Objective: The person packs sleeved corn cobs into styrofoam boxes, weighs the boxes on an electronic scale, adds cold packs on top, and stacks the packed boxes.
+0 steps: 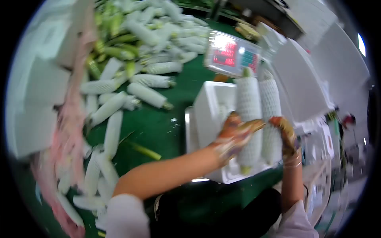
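Two ears of corn in white foam net sleeves are held side by side over an open white foam box (204, 131), their lengths running front to back. My left hand (237, 137), in a stained orange-and-white glove, grips the left ear of corn (249, 99) across its lower half. My right hand (286, 134), gloved likewise, closes on the outer side of the right ear of corn (270, 101). The sleeved ears hide much of the box's inside. Behind the box stands a scale display (232, 53) with blurred red digits.
Many sleeved ears of corn (149, 95) are spread over the green table (158, 123), with bare green ears (119, 51) at the back left. Pink netting (69, 131) runs along the left edge. White foam lids (301, 79) stand at the right.
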Demonstrator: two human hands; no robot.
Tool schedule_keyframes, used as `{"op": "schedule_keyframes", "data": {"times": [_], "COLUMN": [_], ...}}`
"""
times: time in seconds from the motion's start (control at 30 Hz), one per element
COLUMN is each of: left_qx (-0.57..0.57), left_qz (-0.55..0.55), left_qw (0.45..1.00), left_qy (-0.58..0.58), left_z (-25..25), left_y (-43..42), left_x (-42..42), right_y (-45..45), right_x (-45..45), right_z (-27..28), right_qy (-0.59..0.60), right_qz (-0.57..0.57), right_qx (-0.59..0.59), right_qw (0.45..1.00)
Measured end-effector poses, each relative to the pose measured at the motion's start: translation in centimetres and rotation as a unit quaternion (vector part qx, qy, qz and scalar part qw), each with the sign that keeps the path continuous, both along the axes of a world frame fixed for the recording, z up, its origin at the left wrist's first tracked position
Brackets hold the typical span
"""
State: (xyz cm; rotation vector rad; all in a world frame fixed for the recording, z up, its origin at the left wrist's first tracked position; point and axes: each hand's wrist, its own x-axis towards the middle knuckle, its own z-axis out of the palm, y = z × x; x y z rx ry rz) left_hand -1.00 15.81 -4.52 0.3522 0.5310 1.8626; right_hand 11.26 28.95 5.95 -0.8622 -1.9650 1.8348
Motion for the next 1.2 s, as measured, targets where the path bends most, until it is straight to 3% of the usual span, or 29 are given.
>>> {"op": "schedule_keyframes", "data": {"times": [0.07,0.1,0.13,0.17,0.2,0.23,0.27,0.33,0.37,0.4,0.43,0.5,0.53,0.6,0.63,0.67,0.7,0.77,0.8,0.87,0.9,0.93,0.97,1.03,1.1,1.2], "left_qx": [-0.077,-0.254,-0.292,-0.324,-0.314,-0.323,-0.342,-0.203,-0.215,-0.226,-0.234,-0.258,-0.321,-0.459,-0.502,-0.544,-0.537,-0.506,-0.483,-0.462,-0.526,-0.547,-0.587,-0.620,-0.582,-0.567], "left_qz": [0.072,0.118,0.098,0.066,0.135,0.214,0.295,0.369,0.385,0.400,0.412,0.470,0.484,0.414,0.401,0.386,0.379,0.344,0.316,0.246,0.094,0.098,0.052,0.075,0.085,0.248], "left_qw": [0.991,0.933,0.887,0.825,0.753,0.644,0.523,0.280,0.338,0.394,0.450,0.477,0.401,0.441,0.427,0.413,0.372,0.343,0.352,0.303,0.314,0.294,0.297,0.254,0.253,0.327], "left_qy": [0.088,0.227,0.345,0.458,0.562,0.659,0.723,0.863,0.831,0.796,0.757,0.697,0.709,0.650,0.636,0.620,0.655,0.713,0.737,0.796,0.785,0.778,0.752,0.739,0.768,0.714], "left_z": [-4.1,0.1,-0.3,-1.2,-2.0,-2.5,-3.0,1.0,-0.7,-3.8,-5.7,-5.1,-6.8,-11.4,-12.7,-13.8,-15.8,-17.2,-17.0,-18.1,-17.4,-20.9,-21.0,-21.6,-20.9,-18.5], "left_y": [6.2,5.5,6.0,6.5,7.1,7.4,7.6,2.5,1.4,0.8,-0.4,-6.2,-8.5,-13.0,-14.5,-15.5,-15.8,-14.1,-12.5,-8.0,-5.7,-4.6,-3.8,-2.8,-4.2,-7.7], "left_x": [0.1,-0.6,-1.9,-3.0,-2.3,-1.7,-1.1,-2.2,-3.1,-3.9,-5.0,-9.4,-11.7,-17.0,-19.2,-21.5,-24.4,-29.6,-32.1,-36.5,-38.3,-40.1,-40.5,-40.4,-40.1,-37.8], "right_y": [8.5,10.8,11.6,10.2,8.5,6.0,4.3,3.1,2.5,0.6,-0.5,-2.4,-2.8,-2.7,-2.7,-2.7,-2.9,-2.9,-3.0,-2.3,-2.4,-2.3,-1.9,-1.9,-2.0,-1.9], "right_x": [-0.5,-0.8,-0.6,-1.7,-2.8,-2.9,-2.7,-2.3,-2.3,-2.8,-3.6,-5.4,-6.4,-7.7,-8.1,-8.2,-8.3,-8.4,-8.5,-8.5,-8.6,-8.5,-8.4,-8.3,-8.5,-8.3], "right_z": [-5.0,-7.7,-9.7,-9.0,-8.5,-7.4,-6.3,-4.8,-4.1,-3.5,-3.7,-4.3,-5.4,-8.6,-9.4,-9.9,-10.2,-10.3,-10.6,-11.0,-10.9,-10.9,-11.5,-11.0,-10.5,-10.5], "right_qy": [-0.023,0.026,0.076,-0.045,-0.088,-0.168,-0.233,-0.103,-0.034,-0.056,-0.055,-0.095,-0.122,-0.121,-0.145,-0.173,-0.200,-0.252,-0.263,-0.293,-0.282,-0.274,-0.282,-0.281,-0.273,-0.268], "right_qz": [0.045,0.108,0.158,0.125,0.123,0.037,-0.052,-0.018,-0.003,0.010,0.038,0.094,0.118,0.155,0.167,0.181,0.199,0.244,0.252,0.264,0.267,0.266,0.266,0.269,0.273,0.271], "right_qx": [-0.175,-0.082,0.008,-0.085,-0.061,0.244,0.525,0.652,0.706,0.574,0.582,0.619,0.593,0.533,0.502,0.528,0.553,0.581,0.585,0.597,0.606,0.592,0.589,0.581,0.560,0.558], "right_qw": [0.983,0.990,0.984,0.988,0.987,0.954,0.817,0.751,0.707,0.817,0.811,0.774,0.787,0.823,0.836,0.811,0.784,0.735,0.724,0.699,0.695,0.710,0.709,0.715,0.733,0.737]}}
